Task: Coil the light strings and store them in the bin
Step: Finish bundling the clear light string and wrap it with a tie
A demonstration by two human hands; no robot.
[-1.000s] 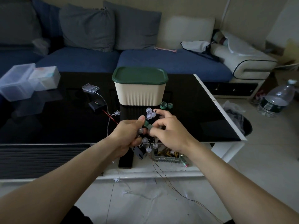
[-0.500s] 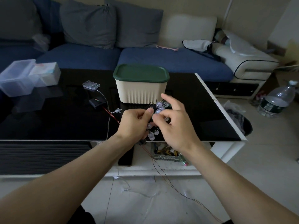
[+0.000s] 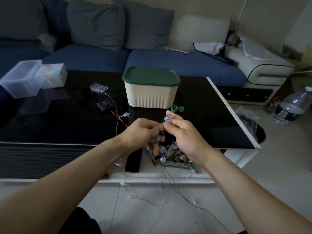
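A thin dark wire (image 3: 189,198) trails across the tiled floor (image 3: 253,191) in the foreground, rising to a person's two hands above the near edge of a black glass coffee table (image 3: 50,122). The left hand (image 3: 141,132) has its fingers curled around a bunched coil of globe-bulb string lights (image 3: 163,147), several clear bulbs dangling beneath it. The right hand (image 3: 184,134) pinches one bulb (image 3: 168,118) between thumb and forefinger at the top of the bundle, the other fingers folded in. Beyond the hands, two small green rings (image 3: 177,108) lie on the glass just before a cream ribbed storage bin (image 3: 152,96), its green lid (image 3: 151,76) on. To the left, a second string with a star light (image 3: 126,114) runs to a clear battery box (image 3: 98,86), beside a black controller (image 3: 105,105). Clear plastic containers (image 3: 23,78) stand at the table's far left. A blue sofa (image 3: 177,65) with grey cushions (image 3: 121,22) fills the background.
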